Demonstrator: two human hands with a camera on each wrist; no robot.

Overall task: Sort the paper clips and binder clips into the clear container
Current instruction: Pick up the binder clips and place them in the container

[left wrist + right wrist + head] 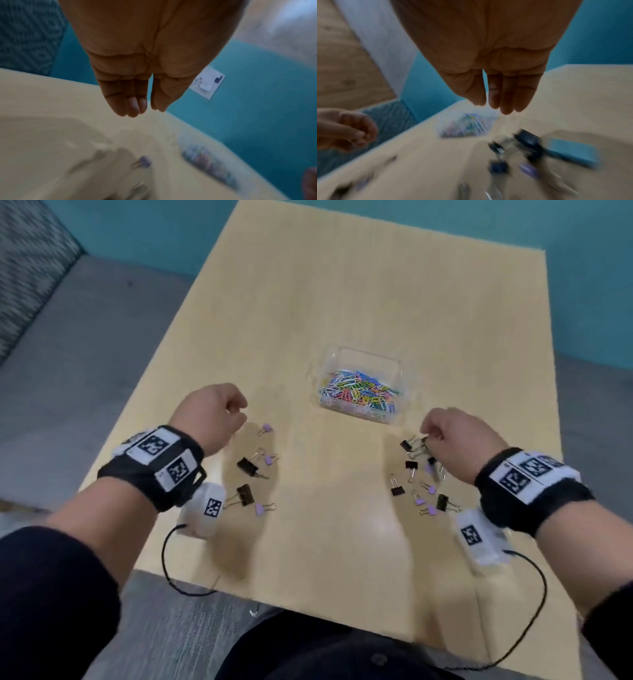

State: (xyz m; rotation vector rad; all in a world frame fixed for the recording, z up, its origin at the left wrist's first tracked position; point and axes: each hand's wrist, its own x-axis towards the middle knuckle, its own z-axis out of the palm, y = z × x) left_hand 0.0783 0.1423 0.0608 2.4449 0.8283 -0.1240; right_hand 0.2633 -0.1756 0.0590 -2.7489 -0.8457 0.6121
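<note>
A clear container (363, 358) holds a heap of coloured paper clips (359, 393); it shows blurred in the wrist views (209, 166) (465, 125). Black and purple binder clips lie loose in two groups, left (247, 465) and right (411, 464). My left hand (241, 410) (149, 108) hovers over the left group near a purple clip (266, 428) (145, 161), fingers curled against the thumb, nothing in them. My right hand (426, 433) (486, 105) hangs just above two black clips (406, 445) (527, 140), fingers pointing down, a narrow gap to the thumb, nothing between.
The light wooden table (342, 542) ends just in front of my lap and at the right edge beside my right wrist. Cables hang from the white wrist units (205, 515) (479, 539) over the near edge. A grey bench (85, 354) and teal wall lie beyond.
</note>
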